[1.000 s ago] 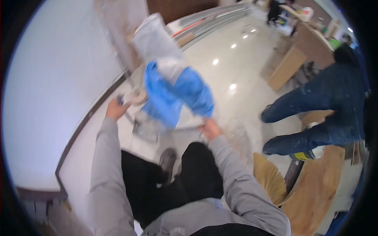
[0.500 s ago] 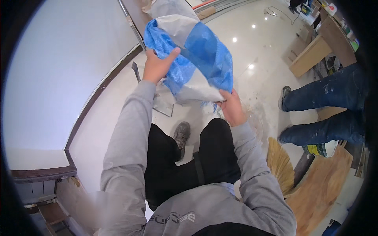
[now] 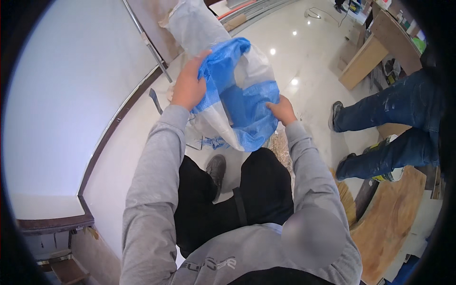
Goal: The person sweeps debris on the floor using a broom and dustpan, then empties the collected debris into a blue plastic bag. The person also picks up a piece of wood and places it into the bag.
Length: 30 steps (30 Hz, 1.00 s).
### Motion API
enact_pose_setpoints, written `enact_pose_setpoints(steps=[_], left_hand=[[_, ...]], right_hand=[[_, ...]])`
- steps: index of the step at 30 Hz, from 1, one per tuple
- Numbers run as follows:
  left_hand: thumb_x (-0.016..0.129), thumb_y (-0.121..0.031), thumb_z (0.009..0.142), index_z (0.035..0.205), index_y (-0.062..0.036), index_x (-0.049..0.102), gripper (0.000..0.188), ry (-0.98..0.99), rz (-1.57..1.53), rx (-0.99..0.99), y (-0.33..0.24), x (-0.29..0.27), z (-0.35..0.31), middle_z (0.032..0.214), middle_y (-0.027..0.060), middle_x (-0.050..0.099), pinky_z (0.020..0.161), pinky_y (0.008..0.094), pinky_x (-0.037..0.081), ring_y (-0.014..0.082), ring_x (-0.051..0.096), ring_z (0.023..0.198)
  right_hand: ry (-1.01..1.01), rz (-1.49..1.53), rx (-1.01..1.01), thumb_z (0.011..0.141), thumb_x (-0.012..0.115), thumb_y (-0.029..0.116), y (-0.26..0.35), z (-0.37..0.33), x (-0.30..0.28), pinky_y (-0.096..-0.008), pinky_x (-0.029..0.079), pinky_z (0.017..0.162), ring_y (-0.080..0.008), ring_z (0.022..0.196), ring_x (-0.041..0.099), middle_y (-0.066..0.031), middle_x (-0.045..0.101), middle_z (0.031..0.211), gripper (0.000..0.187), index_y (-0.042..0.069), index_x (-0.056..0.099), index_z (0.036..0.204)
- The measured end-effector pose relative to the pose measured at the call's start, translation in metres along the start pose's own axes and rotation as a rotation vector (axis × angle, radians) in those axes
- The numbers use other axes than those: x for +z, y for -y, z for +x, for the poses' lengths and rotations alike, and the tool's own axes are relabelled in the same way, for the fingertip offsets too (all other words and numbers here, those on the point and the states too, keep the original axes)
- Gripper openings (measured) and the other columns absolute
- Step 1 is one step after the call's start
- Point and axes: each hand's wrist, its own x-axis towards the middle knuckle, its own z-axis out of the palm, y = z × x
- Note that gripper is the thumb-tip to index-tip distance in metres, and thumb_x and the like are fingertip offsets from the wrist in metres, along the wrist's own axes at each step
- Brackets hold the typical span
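A blue and white woven sack (image 3: 259,99) is held up in front of me, its mouth spread into a rounded opening that shows the inside. My left hand (image 3: 191,85) grips the rim at its left side. On the right side, my right hand (image 3: 282,110) pinches the rim between thumb and fingers. Loose blue threads (image 3: 213,142) hang below the sack. Behind it stands a whitish full-looking bag (image 3: 197,28). A flat dark metal tool (image 3: 155,100) shows left of my left hand, its lower part hidden.
Along the left runs a large white panel (image 3: 71,104) with a dark edge. At the right a co-worker's legs in jeans (image 3: 394,109) stand by a bucket (image 3: 393,175). A straw broom (image 3: 346,197) and a wooden board (image 3: 392,223) lie at lower right. Pipes (image 3: 266,14) lie at the back.
The sack's mouth has opened wider and turned up towards me. My left hand has shifted along with the rim, and my right hand has risen slightly.
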Motion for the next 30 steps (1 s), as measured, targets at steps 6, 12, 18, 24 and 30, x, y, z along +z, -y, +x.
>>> enact_pose_setpoints(steps=[6, 12, 18, 24, 30], left_hand=[[0.052, 0.012, 0.076, 0.122, -0.0192, 0.069, 0.058, -0.213, 0.184, 0.019, 0.002, -0.027, 0.001, 0.125, 0.0184, 0.058, 0.096, 0.0417, 0.049, 0.0365, 0.06, 0.112], [0.055, 0.012, 0.081, 0.12, -0.007, 0.065, 0.045, -0.298, -0.349, -0.359, 0.019, -0.031, 0.001, 0.111, 0.0149, 0.065, 0.082, 0.0351, 0.053, 0.0269, 0.066, 0.095], [0.058, 0.006, 0.089, 0.127, -0.0012, 0.059, 0.038, -0.06, -1.048, -0.963, 0.076, 0.005, -0.004, 0.106, 0.0125, 0.067, 0.076, 0.0307, 0.054, 0.018, 0.066, 0.089], [0.063, 0.002, 0.09, 0.129, -0.006, 0.065, 0.04, 0.144, -0.809, -0.823, 0.09, 0.042, 0.0, 0.103, 0.0063, 0.067, 0.076, 0.0271, 0.051, 0.0135, 0.062, 0.087], [0.056, 0.003, 0.097, 0.13, -0.0034, 0.065, 0.034, -0.015, -0.789, -0.65, 0.09, 0.034, 0.003, 0.119, 0.0103, 0.068, 0.083, 0.0251, 0.053, 0.0133, 0.064, 0.094]], right_hand=[[-0.497, 0.147, -0.325, 0.09, 0.061, 0.018, 0.105, 0.045, -0.032, -0.0444, 0.051, 0.085, -0.0407, 0.097, 0.067, -0.0251, 0.069, 0.1, 0.025, 0.001, 0.064, 0.107], [-0.651, 0.379, -0.481, 0.093, 0.057, 0.012, 0.13, 0.036, -0.084, -0.0331, 0.048, 0.079, -0.0218, 0.085, 0.062, -0.0109, 0.067, 0.092, 0.017, 0.001, 0.064, 0.104], [-0.135, 0.773, 0.188, 0.088, 0.055, 0.007, 0.0, 0.002, -0.044, -0.0351, 0.05, 0.074, -0.0188, 0.087, 0.061, -0.0075, 0.064, 0.094, 0.024, 0.002, 0.061, 0.11], [0.055, 1.089, 0.394, 0.091, 0.058, 0.013, -0.064, -0.035, 0.011, -0.0442, 0.053, 0.079, -0.0248, 0.093, 0.062, -0.0116, 0.06, 0.115, 0.036, 0.003, 0.052, 0.126], [-0.004, 1.044, 0.183, 0.093, 0.068, 0.024, -0.044, -0.064, -0.023, -0.0405, 0.053, 0.087, -0.0229, 0.11, 0.06, -0.0119, 0.059, 0.129, 0.053, 0.003, 0.048, 0.138]])
